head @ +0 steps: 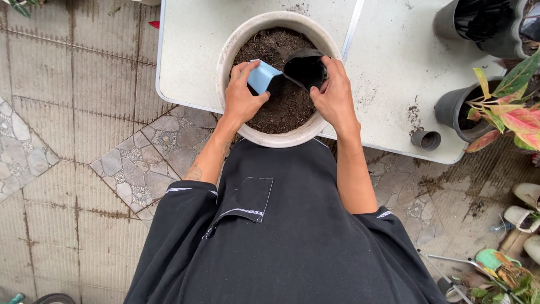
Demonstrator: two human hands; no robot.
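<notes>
A round white bowl-shaped pot [229, 50] full of dark soil [287, 107] stands at the near edge of a white table [191, 50]. My left hand [241, 97] holds a light blue scoop [263, 75] over the soil, its tip pointing into a small black plastic pot. My right hand [334, 93] grips that small black pot [306, 68] by its rim, tilted with its mouth facing the scoop.
At the table's right stand a dark pot with a red-and-green leafy plant [509, 107], a small grey tube [426, 139] and more black pots [478, 19]. Tiled floor lies to the left. Sandals and garden clutter [506, 264] sit at lower right.
</notes>
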